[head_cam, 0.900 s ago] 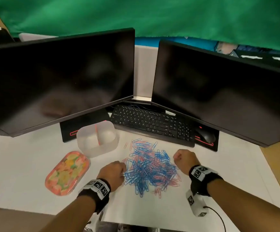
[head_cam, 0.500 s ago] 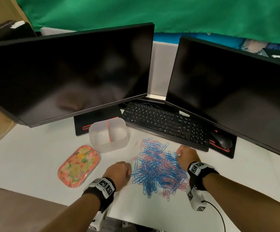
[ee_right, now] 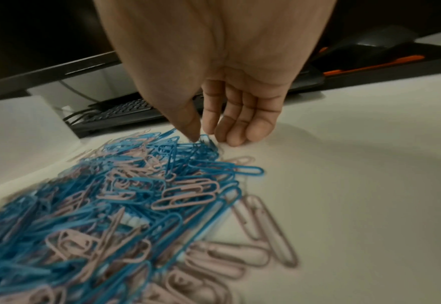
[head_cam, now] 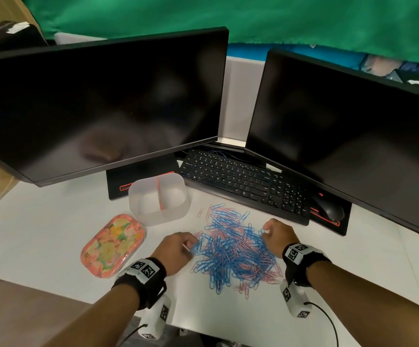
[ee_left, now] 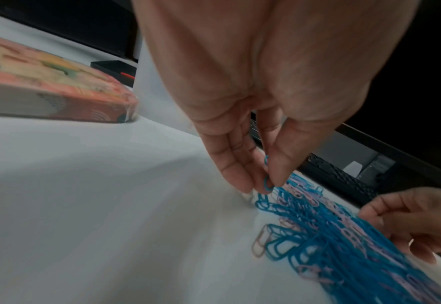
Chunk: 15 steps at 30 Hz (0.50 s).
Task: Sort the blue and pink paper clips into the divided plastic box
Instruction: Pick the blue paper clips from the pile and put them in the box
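The sorting is only starting: the divided plastic box [head_cam: 157, 197], just left of the heap of blue and pink paper clips [head_cam: 233, 251], looks empty. At the heap's left edge the left hand [head_cam: 176, 249] pinches a blue paper clip [ee_left: 267, 185] between thumb and finger. At the right edge the right hand [head_cam: 277, 236] has loosely curled fingers and its thumb tip touches the clips; I cannot tell if it grips one. Next, the pinched clip needs lifting free of tangled neighbours and carrying to one compartment. A floral tin [head_cam: 113, 245] lies far left on the white desk [head_cam: 40, 229]; two dark monitors, a keyboard [head_cam: 243, 182] and a mouse [head_cam: 328, 209] stand behind, under green cloth.
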Each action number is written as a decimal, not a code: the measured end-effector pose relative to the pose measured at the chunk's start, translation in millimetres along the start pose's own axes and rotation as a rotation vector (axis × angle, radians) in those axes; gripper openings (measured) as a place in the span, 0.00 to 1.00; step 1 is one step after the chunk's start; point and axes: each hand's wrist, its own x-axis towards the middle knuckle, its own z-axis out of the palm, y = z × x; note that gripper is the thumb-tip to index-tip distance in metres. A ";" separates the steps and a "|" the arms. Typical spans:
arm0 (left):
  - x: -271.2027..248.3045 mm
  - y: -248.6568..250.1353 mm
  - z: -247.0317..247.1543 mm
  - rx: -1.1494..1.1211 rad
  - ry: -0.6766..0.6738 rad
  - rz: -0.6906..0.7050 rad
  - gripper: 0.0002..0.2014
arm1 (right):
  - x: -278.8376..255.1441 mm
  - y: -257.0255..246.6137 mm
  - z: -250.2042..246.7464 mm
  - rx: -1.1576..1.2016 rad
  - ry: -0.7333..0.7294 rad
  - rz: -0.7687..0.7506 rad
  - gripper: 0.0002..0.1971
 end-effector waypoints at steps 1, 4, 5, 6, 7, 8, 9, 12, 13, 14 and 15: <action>0.5 1.5 -0.1 -0.030 -0.008 -0.013 0.13 | -0.6 -1.3 0.5 -0.020 0.009 -0.017 0.10; 0.7 3.1 1.3 -0.155 -0.028 -0.063 0.14 | 0.6 -4.5 2.1 -0.008 0.034 0.011 0.09; 0.2 3.4 1.7 -0.207 -0.032 -0.085 0.14 | 1.4 -5.0 2.2 0.017 0.032 0.036 0.10; -0.4 3.6 2.2 -0.266 -0.037 -0.108 0.15 | 2.4 -5.4 2.0 0.043 0.021 0.059 0.11; -1.2 4.6 2.2 -0.315 -0.046 -0.130 0.15 | 3.0 -5.5 1.9 0.063 0.006 0.070 0.11; -1.5 5.5 2.3 -0.358 -0.055 -0.150 0.16 | 3.6 -5.6 1.5 0.076 -0.008 0.076 0.12; -1.6 7.4 1.8 -0.386 -0.071 -0.167 0.18 | 3.9 -5.2 0.7 0.086 -0.017 0.072 0.12; -1.6 10.9 1.4 -0.433 -0.143 -0.217 0.18 | 1.5 -4.9 -4.0 0.122 -0.035 0.038 0.13; -2.1 12.5 1.5 -0.450 -0.151 -0.233 0.17 | 0.6 -4.7 -6.2 0.148 -0.038 0.023 0.14; -1.9 13.1 2.0 -0.482 -0.147 -0.254 0.15 | 0.1 -4.2 -8.6 0.178 -0.044 0.011 0.14; -1.9 14.8 2.1 -0.524 -0.137 -0.281 0.14 | -0.2 -3.0 -10.8 0.208 -0.049 0.002 0.14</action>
